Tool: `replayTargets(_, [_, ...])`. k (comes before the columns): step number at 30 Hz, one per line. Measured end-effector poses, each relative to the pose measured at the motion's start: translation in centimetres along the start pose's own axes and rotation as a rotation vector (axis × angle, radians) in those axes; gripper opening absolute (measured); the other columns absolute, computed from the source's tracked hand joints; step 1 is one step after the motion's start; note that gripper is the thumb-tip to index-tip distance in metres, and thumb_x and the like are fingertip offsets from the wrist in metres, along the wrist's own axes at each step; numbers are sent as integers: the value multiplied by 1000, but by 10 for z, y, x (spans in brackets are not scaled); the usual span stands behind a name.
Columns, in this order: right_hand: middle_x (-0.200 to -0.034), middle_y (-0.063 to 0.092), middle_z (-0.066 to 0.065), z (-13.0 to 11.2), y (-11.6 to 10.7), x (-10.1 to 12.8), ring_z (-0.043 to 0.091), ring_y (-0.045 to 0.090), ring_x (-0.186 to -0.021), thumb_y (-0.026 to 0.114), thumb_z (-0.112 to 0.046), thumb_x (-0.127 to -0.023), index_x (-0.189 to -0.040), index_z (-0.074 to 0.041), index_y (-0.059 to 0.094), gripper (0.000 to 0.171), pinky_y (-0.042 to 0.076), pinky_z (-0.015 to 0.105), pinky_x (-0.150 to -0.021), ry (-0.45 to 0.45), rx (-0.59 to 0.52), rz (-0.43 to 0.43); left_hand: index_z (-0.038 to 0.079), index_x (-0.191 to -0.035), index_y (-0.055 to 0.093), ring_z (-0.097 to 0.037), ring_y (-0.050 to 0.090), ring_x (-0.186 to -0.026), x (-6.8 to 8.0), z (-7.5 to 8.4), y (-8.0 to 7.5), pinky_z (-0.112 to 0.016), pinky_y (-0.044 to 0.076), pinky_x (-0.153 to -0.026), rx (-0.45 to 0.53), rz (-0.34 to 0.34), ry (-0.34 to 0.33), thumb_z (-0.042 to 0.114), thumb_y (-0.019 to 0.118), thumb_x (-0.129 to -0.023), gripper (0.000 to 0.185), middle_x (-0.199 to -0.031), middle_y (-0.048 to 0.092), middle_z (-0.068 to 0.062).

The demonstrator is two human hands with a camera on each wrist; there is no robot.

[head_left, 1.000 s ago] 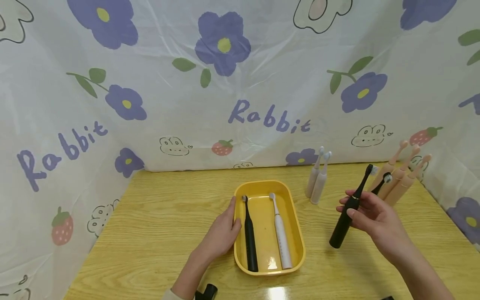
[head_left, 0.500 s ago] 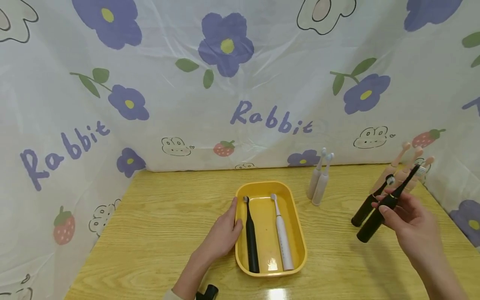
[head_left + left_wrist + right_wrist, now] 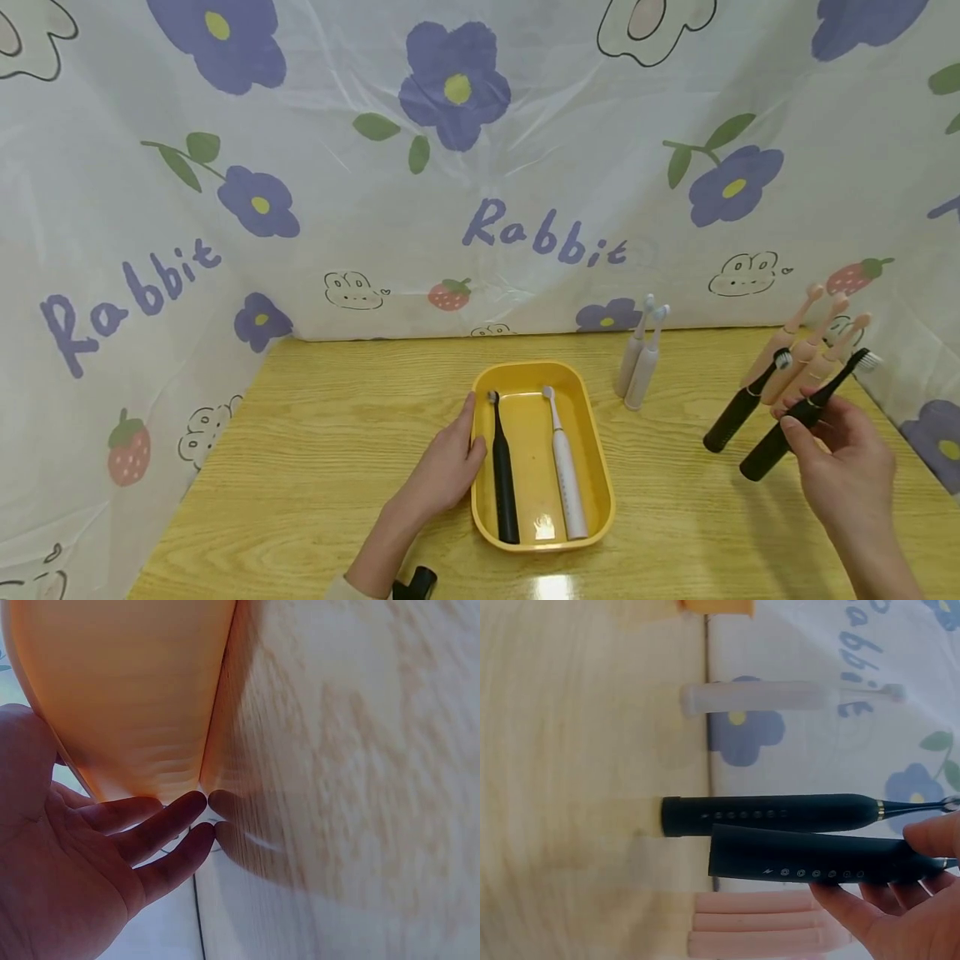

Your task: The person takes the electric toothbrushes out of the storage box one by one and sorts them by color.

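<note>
My right hand [image 3: 843, 454] pinches a black electric toothbrush [image 3: 802, 417] [image 3: 817, 862] near its neck and holds it tilted just above the table, beside another black toothbrush [image 3: 738, 407] [image 3: 772, 814] that stands upright. My left hand [image 3: 446, 467] [image 3: 67, 862] rests with straight fingers against the left wall of the yellow tray [image 3: 592, 467] [image 3: 135, 697]. In the tray lie a black toothbrush [image 3: 502, 483] and a white toothbrush [image 3: 564, 475].
Two pale grey toothbrushes [image 3: 637, 367] [image 3: 757, 699] stand behind the tray. Three pink toothbrushes [image 3: 806, 350] [image 3: 757, 922] stand at the back right near the curtain [image 3: 480, 167], which walls the wooden table [image 3: 300, 467] on three sides. A small black object [image 3: 412, 582] lies at the front edge.
My right hand has carried the black toothbrush to the right and lowered it beside the standing black one. The left hand has stayed on the tray.
</note>
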State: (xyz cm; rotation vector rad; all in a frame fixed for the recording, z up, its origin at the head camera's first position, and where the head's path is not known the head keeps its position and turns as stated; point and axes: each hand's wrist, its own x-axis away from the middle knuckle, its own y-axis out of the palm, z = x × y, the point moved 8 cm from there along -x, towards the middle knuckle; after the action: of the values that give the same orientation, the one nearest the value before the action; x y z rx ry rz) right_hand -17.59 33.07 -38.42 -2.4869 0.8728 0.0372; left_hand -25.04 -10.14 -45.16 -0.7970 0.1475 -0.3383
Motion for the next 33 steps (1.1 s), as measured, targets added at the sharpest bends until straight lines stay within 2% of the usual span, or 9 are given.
replayTargets(3, [-94,56,-30,3,3,-2,-17,55,-84,70,-2,-95,-126,-7,64,32,42,3,-76,-15,-2,11,-6,-162,12,-16,62,-91,0,0,0,-43,50,-93,-1,6,5,14,44,-108,65,-148,50,-25])
replayTargets(6, [-92,54,-32,4,7,-3,-19,54,-82,71,-2,-94,-128,-2,64,34,40,3,-77,-35,19,19,-6,-162,13,-17,62,-93,0,1,-1,-43,50,-92,-3,8,8,14,44,-108,65,-149,49,-25])
replayTargets(11, [-91,52,-33,5,15,-5,-20,51,-81,72,-4,-93,-130,3,63,39,38,4,-78,-56,50,13,-5,-162,13,-10,59,-76,0,1,-1,-40,51,-84,-1,1,4,13,44,-108,65,-134,60,-24])
replayTargets(14, [-92,53,-32,5,19,-6,-19,52,-83,72,-4,-93,-129,1,64,38,39,6,-80,-55,50,8,-5,-162,12,-10,58,-75,0,0,-1,-40,51,-84,4,-3,-1,13,44,-108,65,-137,58,-24])
replayTargets(17, [-98,59,-23,7,22,-7,-19,51,-83,72,-5,-93,-129,0,64,37,39,8,-81,-47,74,5,-5,-162,13,-12,60,-79,0,0,0,-40,51,-86,5,-1,-3,13,44,-108,65,-142,55,-25])
replayTargets(21, [-107,65,-2,10,25,-5,-22,48,-83,71,-6,-94,-129,2,63,37,39,4,-76,-46,91,0,-6,-162,12,-14,62,-84,1,-1,0,-41,51,-88,7,-1,-6,14,44,-108,65,-144,53,-25])
replayTargets(23, [-106,65,-3,10,27,-4,-21,49,-84,71,-4,-93,-128,3,63,36,40,2,-73,-55,67,4,-5,-162,12,-15,63,-88,1,-1,0,-41,51,-90,11,-1,-10,15,44,-108,66,-147,52,-25])
replayTargets(27, [-104,61,-14,13,29,-4,-20,51,-86,70,-3,-93,-128,2,63,36,42,2,-73,-54,41,9,-5,-162,12,-16,63,-90,1,-1,0,-41,50,-91,11,-1,-10,16,44,-108,66,-147,52,-24])
replayTargets(33, [-108,63,-7,15,30,-3,-19,50,-88,70,-4,-94,-129,2,63,36,42,2,-74,-65,45,13,-6,-162,13,-17,63,-92,0,-1,0,-41,50,-92,3,5,-6,16,44,-109,66,-149,49,-24])
